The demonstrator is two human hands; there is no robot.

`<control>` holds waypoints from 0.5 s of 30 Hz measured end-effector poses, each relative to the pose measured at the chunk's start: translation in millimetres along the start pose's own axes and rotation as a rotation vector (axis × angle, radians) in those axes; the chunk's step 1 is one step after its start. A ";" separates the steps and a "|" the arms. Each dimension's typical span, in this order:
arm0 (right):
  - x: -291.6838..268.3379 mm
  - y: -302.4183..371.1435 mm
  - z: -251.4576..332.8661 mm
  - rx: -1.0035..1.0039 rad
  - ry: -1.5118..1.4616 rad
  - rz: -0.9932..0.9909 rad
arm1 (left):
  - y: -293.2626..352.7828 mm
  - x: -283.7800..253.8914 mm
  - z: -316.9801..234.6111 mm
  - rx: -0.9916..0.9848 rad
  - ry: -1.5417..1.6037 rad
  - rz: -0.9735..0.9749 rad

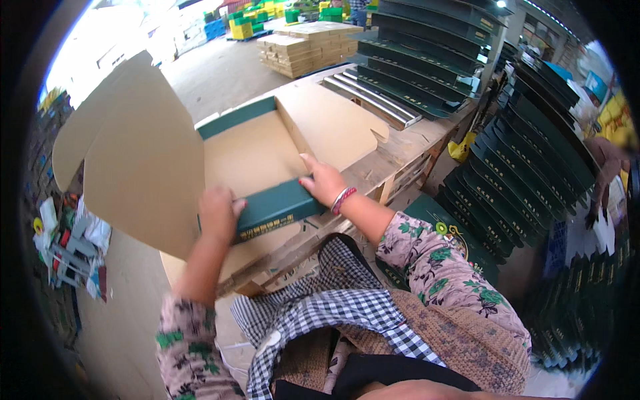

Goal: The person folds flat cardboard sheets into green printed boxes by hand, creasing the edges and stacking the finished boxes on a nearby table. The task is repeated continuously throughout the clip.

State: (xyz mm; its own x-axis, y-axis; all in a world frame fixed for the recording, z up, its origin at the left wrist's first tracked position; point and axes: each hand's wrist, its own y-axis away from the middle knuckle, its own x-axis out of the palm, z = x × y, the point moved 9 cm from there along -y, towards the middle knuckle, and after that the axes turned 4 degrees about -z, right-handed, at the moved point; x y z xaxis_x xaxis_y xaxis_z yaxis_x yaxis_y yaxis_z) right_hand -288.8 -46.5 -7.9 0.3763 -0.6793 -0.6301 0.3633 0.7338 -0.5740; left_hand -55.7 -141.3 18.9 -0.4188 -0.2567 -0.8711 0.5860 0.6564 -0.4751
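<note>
Apparently, a cardboard box is being folded into shape. Leftmost, its tan lid (147,153) stands open beyond the worktop's left edge. Next, the left hand (219,212) curls around the box's left front corner, thumb against the green front wall (277,208); its other fingertips are too blurred to tell. The box (250,150) sits between both hands, near the left end of the worktop (400,153), walls up and inside bare, its front wall toward the worktop's near edge. The right hand (323,181) grips the right front corner, thumb at the right wall. Squaring and pressing these front corners seems the step in hand; the next move likely calls for even pressure before the lid is closed. Further right, a tan flap (333,123) lies flat, then metal bars (373,100) near the worktop's far right corner.
</note>
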 end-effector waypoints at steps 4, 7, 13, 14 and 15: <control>-17.3 13.0 66.3 -0.399 0.317 0.126 | 58.6 -12.2 -34.5 0.139 0.101 -0.047; 13.8 55.4 72.9 -0.564 0.103 0.477 | 63.9 -9.6 -43.7 0.132 0.039 0.152; 74.1 60.9 43.9 -0.539 0.259 1.008 | 47.9 57.2 -12.0 0.088 0.105 0.741; 79.3 64.6 41.6 -0.543 0.299 0.993 | 46.3 45.7 -22.5 0.125 0.073 0.783; 93.4 73.8 38.8 -0.502 0.210 1.008 | 42.5 32.7 -33.6 0.161 0.041 0.811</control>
State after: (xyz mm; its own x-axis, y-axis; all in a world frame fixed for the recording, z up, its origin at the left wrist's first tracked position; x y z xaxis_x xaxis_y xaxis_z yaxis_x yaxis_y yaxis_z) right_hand -193.8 -56.4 -88.8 0.1365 0.2013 -0.9700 -0.4218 0.8977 0.1270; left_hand -67.7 -98.0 -25.6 0.1534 0.2813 -0.9473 0.8078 0.5164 0.2842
